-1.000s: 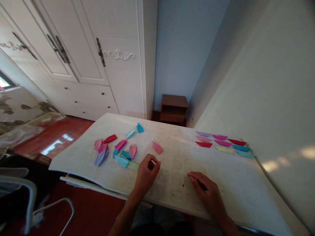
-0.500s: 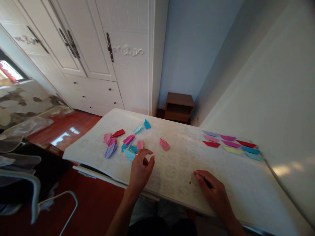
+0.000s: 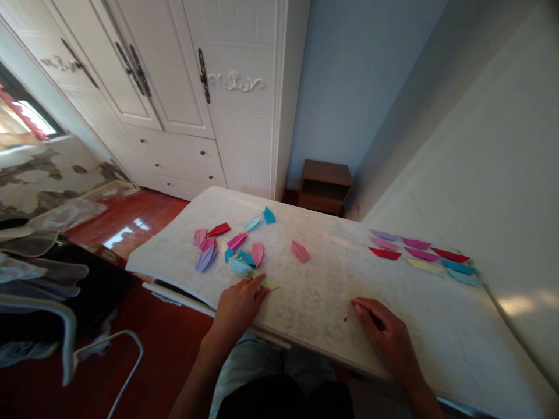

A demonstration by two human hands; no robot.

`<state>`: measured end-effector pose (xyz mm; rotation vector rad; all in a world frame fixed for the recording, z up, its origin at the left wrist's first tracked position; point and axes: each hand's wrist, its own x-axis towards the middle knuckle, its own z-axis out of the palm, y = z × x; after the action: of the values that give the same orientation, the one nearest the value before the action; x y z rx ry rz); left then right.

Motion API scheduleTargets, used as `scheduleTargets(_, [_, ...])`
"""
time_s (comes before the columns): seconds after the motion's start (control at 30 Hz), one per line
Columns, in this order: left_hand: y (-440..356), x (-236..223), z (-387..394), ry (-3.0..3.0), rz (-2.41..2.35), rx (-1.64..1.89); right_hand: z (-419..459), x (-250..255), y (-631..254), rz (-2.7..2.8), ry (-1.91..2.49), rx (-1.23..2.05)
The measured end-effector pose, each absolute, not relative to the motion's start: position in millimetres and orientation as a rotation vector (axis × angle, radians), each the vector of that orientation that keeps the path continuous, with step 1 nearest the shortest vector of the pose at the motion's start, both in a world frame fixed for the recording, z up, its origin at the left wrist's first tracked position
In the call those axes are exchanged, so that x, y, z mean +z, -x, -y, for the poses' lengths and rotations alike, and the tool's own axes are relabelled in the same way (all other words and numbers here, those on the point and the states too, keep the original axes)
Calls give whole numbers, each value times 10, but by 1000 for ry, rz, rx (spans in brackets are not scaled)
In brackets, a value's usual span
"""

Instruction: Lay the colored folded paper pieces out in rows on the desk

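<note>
My left hand [image 3: 242,298] reaches over the near left part of the table, with thumb and fingertips closed on a yellow-green folded paper piece [image 3: 271,283]. Just beyond it lies a loose pile of folded paper pieces, among them a light blue one [image 3: 240,267], a pink one [image 3: 257,254], a lavender one [image 3: 207,259] and a red one [image 3: 219,229]. A single pink piece [image 3: 300,251] lies apart, right of the pile. My right hand [image 3: 386,329] rests on the table, thumb and fingers pressed together; whatever is between them, if anything, cannot be made out.
Boat-shaped folded papers sit in rows at the table's right, including a red one [image 3: 385,254] and a pale yellow one [image 3: 424,266]. A wall [image 3: 502,192] borders that side. Behind stand a white wardrobe [image 3: 244,134] and a brown nightstand [image 3: 325,174].
My left hand has come down and nearer to me, and its fingers have closed on the yellow-green paper, which now shows. My right hand stays in place. The view has shifted slightly.
</note>
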<state>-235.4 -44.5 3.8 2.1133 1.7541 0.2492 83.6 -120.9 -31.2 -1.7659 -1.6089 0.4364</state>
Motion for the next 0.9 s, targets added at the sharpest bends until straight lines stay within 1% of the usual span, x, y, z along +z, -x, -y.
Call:
scheduleTargets(0.17, [2334, 9, 474, -2077, -1711, 314, 1209, -298, -828, 1613, 1764, 437])
scheduleTargets(0.27, [2338, -33, 517, -2087, -1725, 430, 1211, -288, -830, 1609, 1758, 449])
scheduleTargets(0.37, [2334, -76, 544, -2126, -1702, 616, 1211, -279, -830, 1597, 1747, 457])
scheduleTargets(0.47, [2310, -87, 556, -2141, -1580, 841, 1206, -268, -821, 1593, 1722, 462])
scheduleTargets(0.6, [2215, 20, 573, -2014, -1385, 1102, 1200, -265, -811, 1598, 1679, 465])
scheduleTargets(0.9, [1685, 481, 462, -1528, -1085, 1103, 1222, -235, -807, 1633, 1586, 519])
